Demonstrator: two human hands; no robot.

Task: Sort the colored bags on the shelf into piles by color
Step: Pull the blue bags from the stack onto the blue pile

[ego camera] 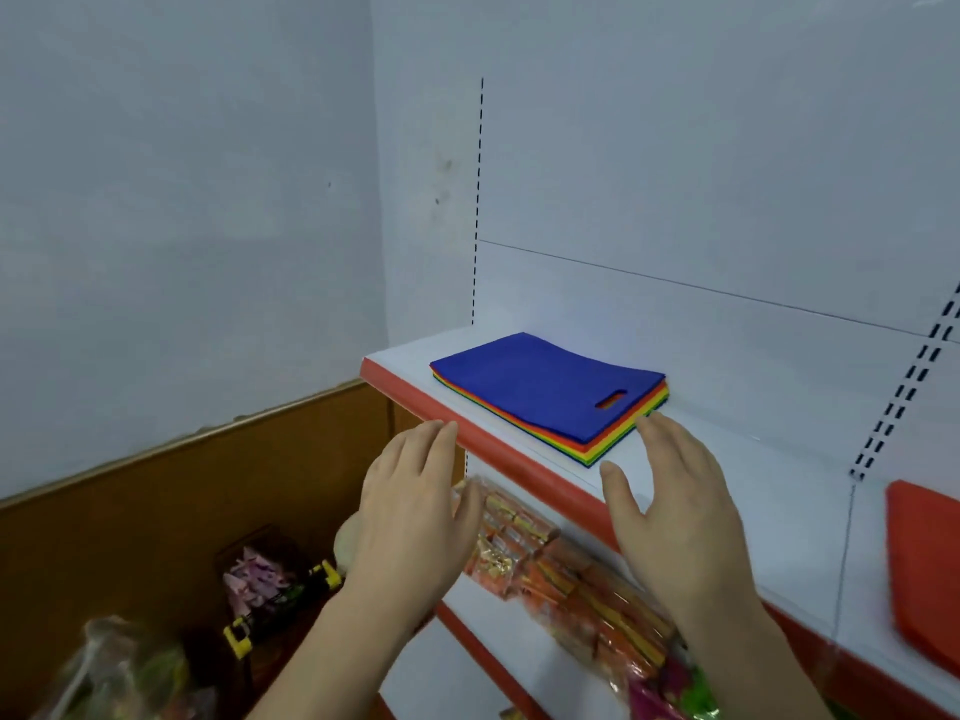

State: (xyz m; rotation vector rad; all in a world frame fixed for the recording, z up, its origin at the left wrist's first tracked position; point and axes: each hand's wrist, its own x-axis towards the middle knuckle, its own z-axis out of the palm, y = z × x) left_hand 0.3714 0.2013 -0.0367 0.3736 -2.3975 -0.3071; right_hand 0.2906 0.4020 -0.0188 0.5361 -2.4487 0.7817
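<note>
Fingers being held straight and together on both hands, left hand (415,506) and right hand (675,517) being raised empty near the stack of colored bags (545,392), blue bag lying topmost on the shelf (727,459).

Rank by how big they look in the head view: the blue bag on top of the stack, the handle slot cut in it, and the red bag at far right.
1. blue bag
2. red bag, cut off by the frame, so unsure
3. handle slot

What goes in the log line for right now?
stage: start | bags: one mixed stack, blue on top | left hand: open | right hand: open, beside stack
</note>
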